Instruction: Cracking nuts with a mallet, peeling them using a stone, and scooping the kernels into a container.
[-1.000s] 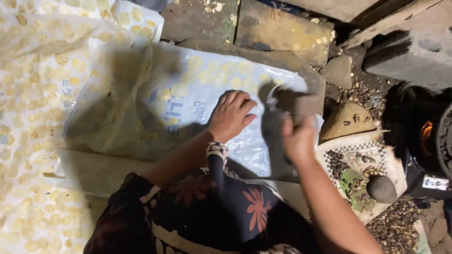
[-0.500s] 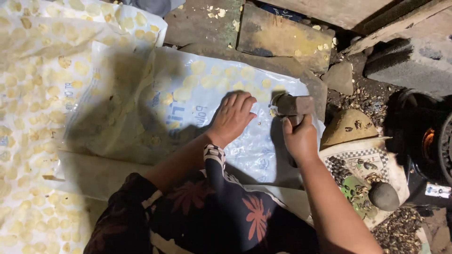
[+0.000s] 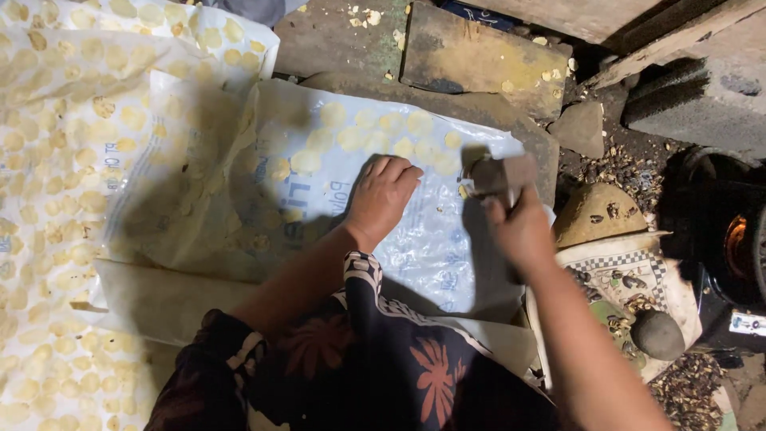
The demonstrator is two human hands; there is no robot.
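Observation:
My left hand (image 3: 381, 194) rests flat, fingers together, on a clear plastic sheet (image 3: 431, 255) spread over a flat stone slab. Thin round yellowish discs (image 3: 375, 132) lie in rows on that sheet, just beyond my fingers. My right hand (image 3: 519, 227) grips a blocky stone hammer (image 3: 499, 174), held slightly blurred above the sheet's right edge, a hand's width right of my left hand. A small yellow piece (image 3: 463, 191) lies under the hammer head.
Large sheets covered with several flattened discs (image 3: 48, 160) fill the left side. A checkered plate (image 3: 630, 275) with dark seeds and a round stone (image 3: 658, 334) sit at right. A dark stove with a glowing fire (image 3: 734, 247) stands at far right. Stone blocks (image 3: 479, 56) lie behind.
My right hand with the stone hammer has risen slightly and shifted toward the sheet's right edge. My left hand has stayed pressed on the plastic.

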